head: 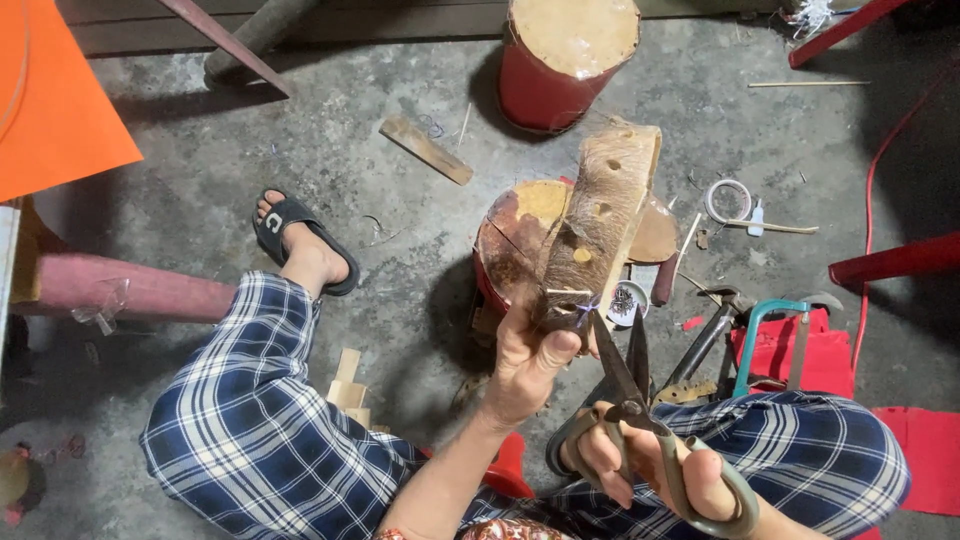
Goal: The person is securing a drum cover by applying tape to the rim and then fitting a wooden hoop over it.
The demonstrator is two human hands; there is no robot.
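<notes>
My left hand [527, 365] grips the lower end of a curved, fibrous brown bark-like piece [600, 215] with several round holes, holding it upright over a red-sided wooden stump [505, 250]. My right hand [650, 465] holds large grey-handled scissors [625, 385]. Their blades are parted and point up at the bottom edge of the piece, right beside my left thumb.
A second red stump [565, 60] stands at the back. A wood offcut [425, 150] lies on the concrete floor. A hammer [705, 340], a teal-framed hacksaw [775, 335], a tape roll [728, 200] and a small dish of nails [627, 300] sit to the right. My sandalled foot [300, 245] rests left.
</notes>
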